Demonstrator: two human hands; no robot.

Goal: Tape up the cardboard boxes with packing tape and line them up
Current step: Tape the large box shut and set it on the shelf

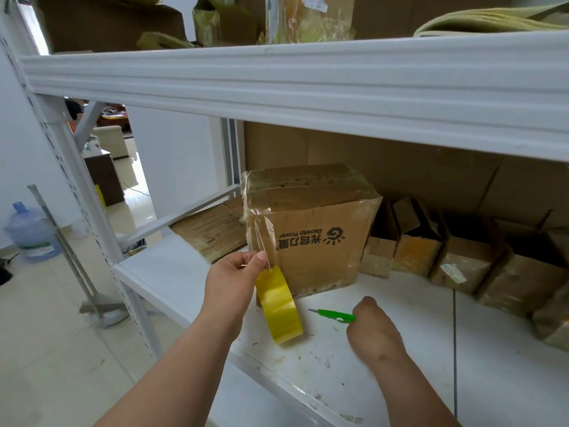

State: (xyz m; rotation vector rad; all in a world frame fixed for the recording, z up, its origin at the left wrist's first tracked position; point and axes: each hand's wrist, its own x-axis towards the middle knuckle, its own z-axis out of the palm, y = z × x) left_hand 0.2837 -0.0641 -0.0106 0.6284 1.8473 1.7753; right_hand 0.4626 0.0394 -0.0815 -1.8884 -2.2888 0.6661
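The tape roll (278, 308) I hold is glossy, translucent yellow plastic. My cutter (334, 315) is smooth green plastic. The box (311, 229) is matt brown cardboard under shiny, wrinkled clear film. The shelf (400, 349) looks like white painted metal, smooth but scuffed and speckled.

One roll of yellow packing tape (278, 306) and one green cutter (334, 315) are in view. One taped cardboard box (311, 229) stands on the shelf (172, 266), one flattened carton (212, 229) lies behind it, and one water jug (30, 231) sits on the floor (55, 349). The small boxes at right are too crowded to count.
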